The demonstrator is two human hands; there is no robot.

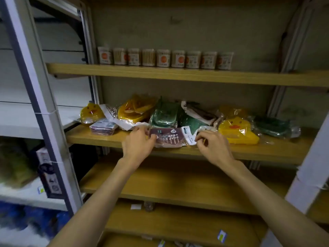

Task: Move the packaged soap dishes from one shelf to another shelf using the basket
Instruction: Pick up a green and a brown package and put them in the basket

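Both hands reach onto the middle wooden shelf (99, 138), where the packaged soap dishes lie in a loose heap. The left hand (138, 144) has its grip pinched on the left edge of a maroon soap box pack (167, 139) at the shelf's front lip; the right hand (211, 146) curls its fingers around the crinkled wrapper of a clear-bagged pack (191, 138) just beside it. Behind them lie two yellow duck dishes (236, 133) (91, 112), an orange-yellow pack (135, 109), green packs (164, 114) (274, 125), a white-and-brown pack (199, 111) and a small boxed one (103, 128). No basket is in view, so where it stands cannot be told. Whether this shelf is the source or the destination cannot be read from the scene; if it is the source, the job looks barely begun, with nearly the whole heap left to lift out. The maroon pack sits right at the front edge and overhangs it slightly, so it could slip off. Room to withdraw seems good: the gap up to the upper shelf (178, 74), which carries a row of toothpick jars (163, 58), is tall, and the shelf below (178, 189) shows bare board. The grey metal upright (41, 111) stands well apart to the left.
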